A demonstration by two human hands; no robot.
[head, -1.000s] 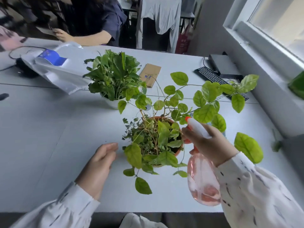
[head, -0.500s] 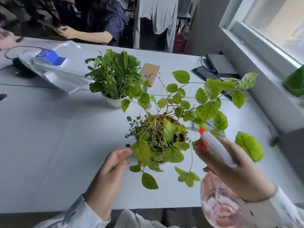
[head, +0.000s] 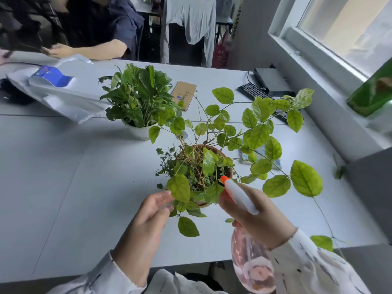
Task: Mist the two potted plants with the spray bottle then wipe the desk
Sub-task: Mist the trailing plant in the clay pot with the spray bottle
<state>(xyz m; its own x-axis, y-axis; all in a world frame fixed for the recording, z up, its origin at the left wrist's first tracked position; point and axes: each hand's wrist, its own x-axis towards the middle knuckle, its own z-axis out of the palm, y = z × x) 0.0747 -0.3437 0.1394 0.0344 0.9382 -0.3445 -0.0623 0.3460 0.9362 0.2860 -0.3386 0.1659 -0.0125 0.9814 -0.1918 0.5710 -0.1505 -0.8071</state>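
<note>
A trailing plant in a terracotta pot stands mid-desk, its long stems reaching right. Behind it to the left is a bushy dark-green plant in a white pot. My right hand grips a pink spray bottle by its white head, and the orange nozzle points into the near plant's leaves. My left hand is at the pot's left side with fingers straight, touching the low leaves. A folded cloth lies behind the near plant, mostly hidden by leaves.
On the grey desk a white plastic bag lies at back left and a brown card behind the plants. A keyboard and a black box sit at back right. Another person sits across the desk.
My right hand has brought the spray bottle left, so the nozzle is closer to the near plant. My left hand has moved right up to the pot's low leaves.
</note>
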